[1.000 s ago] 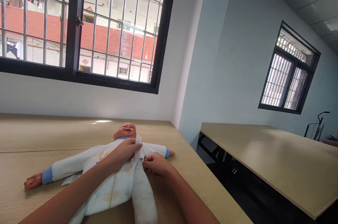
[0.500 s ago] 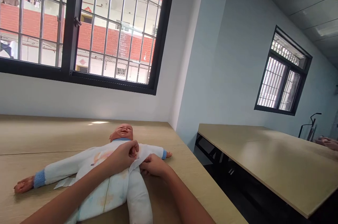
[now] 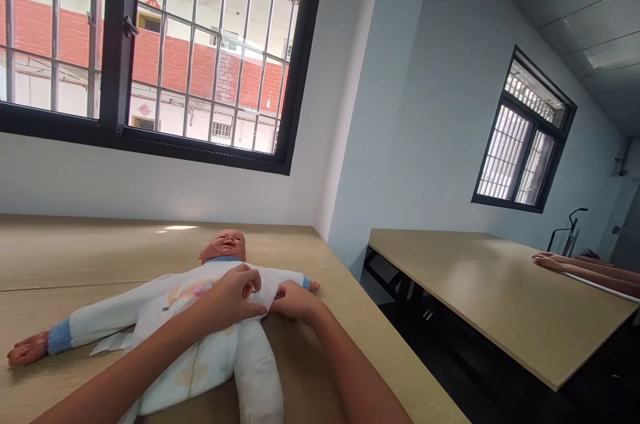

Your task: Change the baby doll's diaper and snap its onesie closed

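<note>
The doll [image 3: 223, 247] lies face up on the tabletop [image 3: 300, 247], a diaper [image 3: 193, 374] around its hips. The left hand [image 3: 227, 297], fingers curled, rests against a thin white flap [image 3: 269, 292]; the right hand [image 3: 297, 302] seems to pinch its outer edge, fingertips partly hidden. The flap looks soft, tearable, best held broadly; the stuffed trunk probably yields under pressure.
</note>
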`<state>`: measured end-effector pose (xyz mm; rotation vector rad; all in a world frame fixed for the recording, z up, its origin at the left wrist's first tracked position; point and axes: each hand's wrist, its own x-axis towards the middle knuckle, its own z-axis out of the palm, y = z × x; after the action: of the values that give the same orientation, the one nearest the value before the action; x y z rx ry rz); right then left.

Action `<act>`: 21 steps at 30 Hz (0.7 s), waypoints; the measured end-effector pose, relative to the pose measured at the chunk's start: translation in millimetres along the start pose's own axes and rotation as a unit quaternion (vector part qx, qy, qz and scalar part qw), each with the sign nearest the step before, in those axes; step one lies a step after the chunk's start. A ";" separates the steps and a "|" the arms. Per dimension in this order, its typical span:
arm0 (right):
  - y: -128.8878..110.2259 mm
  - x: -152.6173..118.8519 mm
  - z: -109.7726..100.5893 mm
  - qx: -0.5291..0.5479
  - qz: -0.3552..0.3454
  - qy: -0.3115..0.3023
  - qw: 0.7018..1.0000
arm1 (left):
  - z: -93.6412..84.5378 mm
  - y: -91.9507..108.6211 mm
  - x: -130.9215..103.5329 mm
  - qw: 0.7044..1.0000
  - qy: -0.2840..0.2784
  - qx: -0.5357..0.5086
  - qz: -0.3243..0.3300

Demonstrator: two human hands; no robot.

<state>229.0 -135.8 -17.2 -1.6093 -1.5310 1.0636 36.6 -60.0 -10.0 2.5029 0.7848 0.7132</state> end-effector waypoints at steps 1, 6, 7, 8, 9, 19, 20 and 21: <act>0.1 -2.3 -6.0 0.023 -0.012 -0.016 1.000 | 0.3 -0.8 0.0 1.000 0.002 0.002 0.001; -0.2 -5.6 -18.0 0.093 -0.014 -0.081 0.992 | 1.6 -5.5 0.4 1.000 0.005 0.014 0.019; -1.0 -3.8 -14.8 0.069 -0.005 -0.059 0.996 | 2.2 -7.1 0.6 1.000 0.006 0.018 0.022; -2.0 -1.5 -10.3 0.041 -0.002 -0.026 0.999 | 2.9 -8.9 0.8 0.999 0.009 0.025 0.024; -3.3 1.2 -5.3 0.008 -0.005 0.010 1.000 | 3.7 -10.8 1.2 0.999 0.015 0.034 0.026; -3.8 12.2 13.4 -0.067 -0.126 0.133 0.981 | 12.7 -37.0 15.2 0.991 0.044 0.100 0.071; -2.6 13.1 16.3 -0.068 -0.098 0.130 0.984 | 12.6 -44.5 16.4 0.991 0.045 0.100 0.075; -1.3 14.1 19.2 -0.074 -0.070 0.128 0.986 | 13.1 -52.6 17.8 0.991 0.036 0.099 0.087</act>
<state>211.0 -122.9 -26.2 -1.6388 -1.5494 0.6518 35.8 -12.4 -41.6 2.7644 0.6990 0.8248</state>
